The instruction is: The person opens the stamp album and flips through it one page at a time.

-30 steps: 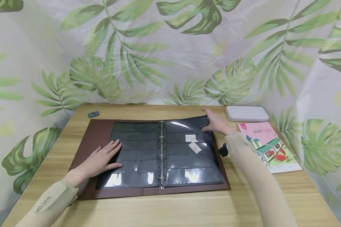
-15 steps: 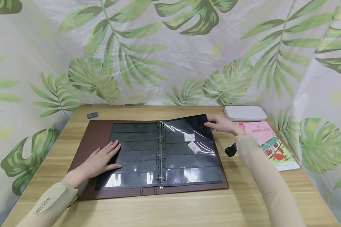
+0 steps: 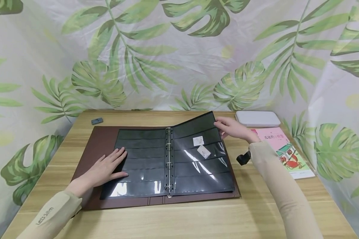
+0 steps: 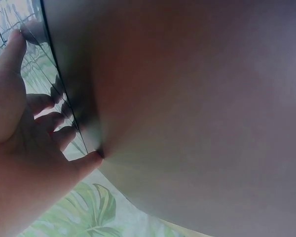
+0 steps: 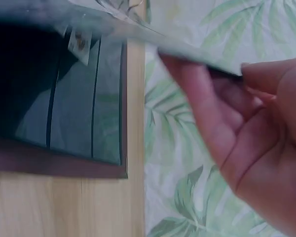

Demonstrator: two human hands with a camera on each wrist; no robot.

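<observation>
A brown ring-bound stamp album point(image 3: 91, 146) lies spread on the wooden table, with black pocket pages on both sides of its metal rings point(image 3: 169, 162). My left hand point(image 3: 107, 167) rests flat, fingers spread, across the outer edge of the left page point(image 3: 143, 159). With thumb and fingers my right hand point(image 3: 231, 127) pinches the right page point(image 3: 194, 169) near its upper outer corner, which is raised off the stack. Two small pale stamps point(image 3: 198, 141) sit in that page's pockets, one tilted. In the right wrist view another page with a stamp point(image 5: 80, 47) shows beneath the lifted one.
To the right lies a pink picture book point(image 3: 282, 149) with a crab on its cover, partly behind my right sleeve. A white case point(image 3: 258, 119) stands behind it. A small grey-blue object point(image 3: 97, 121) is at the back left. A leaf-patterned cloth point(image 3: 179, 66) hangs behind the table.
My right hand has gone from reaching over the page's upper corner to pinching its edge, and that corner has risen. The left hand has stayed in place.
</observation>
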